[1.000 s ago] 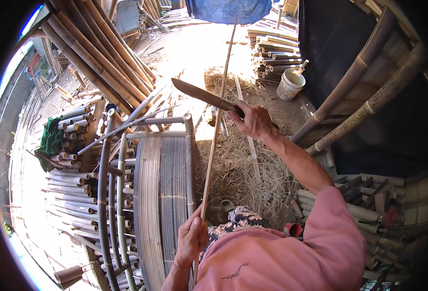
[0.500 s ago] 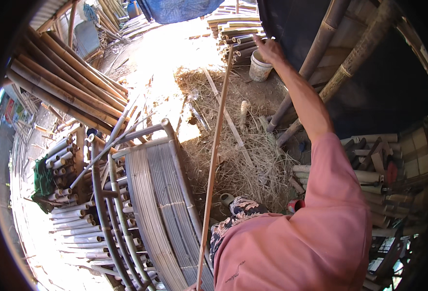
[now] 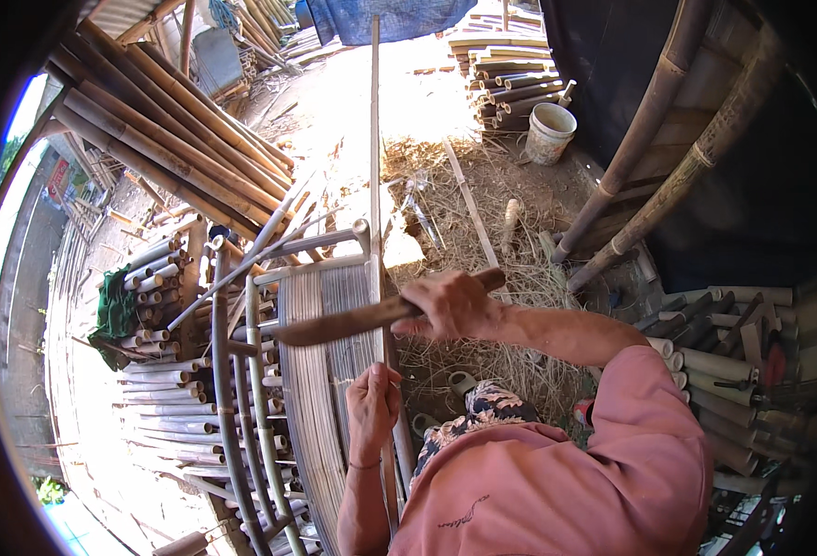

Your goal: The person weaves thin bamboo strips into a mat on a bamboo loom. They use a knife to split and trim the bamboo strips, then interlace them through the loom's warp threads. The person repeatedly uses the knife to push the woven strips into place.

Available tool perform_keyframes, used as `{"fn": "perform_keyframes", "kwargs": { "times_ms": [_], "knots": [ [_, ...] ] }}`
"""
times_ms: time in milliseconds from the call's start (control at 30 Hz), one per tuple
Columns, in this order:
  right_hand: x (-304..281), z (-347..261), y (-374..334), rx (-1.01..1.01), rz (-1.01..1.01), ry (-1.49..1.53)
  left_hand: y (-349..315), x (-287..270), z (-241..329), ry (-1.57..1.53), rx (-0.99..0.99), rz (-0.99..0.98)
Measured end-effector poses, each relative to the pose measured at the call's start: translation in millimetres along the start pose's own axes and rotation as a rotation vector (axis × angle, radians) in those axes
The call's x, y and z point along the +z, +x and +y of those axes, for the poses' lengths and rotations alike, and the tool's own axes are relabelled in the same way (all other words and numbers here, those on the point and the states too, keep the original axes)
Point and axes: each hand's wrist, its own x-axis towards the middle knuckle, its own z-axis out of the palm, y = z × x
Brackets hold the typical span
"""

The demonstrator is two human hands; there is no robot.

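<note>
A long bamboo strip [image 3: 375, 139] runs away from me up the middle of the view. My left hand [image 3: 372, 400] is closed around it near its close end, just over the woven seat. Farther up, my right hand [image 3: 450, 308] grips the handle of a machete [image 3: 339, 326]. The dark blade points left and crosses over the strip; whether it touches the strip I cannot tell. Beneath the blade is a bamboo bench [image 3: 334, 389] with a slatted seat of pale and grey strips.
Stacked bamboo poles [image 3: 163, 408] lie left of the bench, with more poles [image 3: 186, 148] leaning behind. A whitish bucket [image 3: 549, 134] stands at the far right beside cut bamboo. Shavings [image 3: 482, 232] litter the ground. Thick slanted posts [image 3: 640, 139] rise at right.
My right hand has come back from its far reach by the bucket, and a machete now shows in it. My left hand has risen from the lower edge, and the strip stands more upright.
</note>
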Motion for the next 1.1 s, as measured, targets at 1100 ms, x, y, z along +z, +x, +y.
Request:
{"fn": "perform_keyframes", "kwargs": {
  "times_ms": [1100],
  "knots": [
    [-68, 113, 34, 1.033, 0.004, 0.844, -50, -111, 9, 0.235, 0.593, 0.487]
  ]
}}
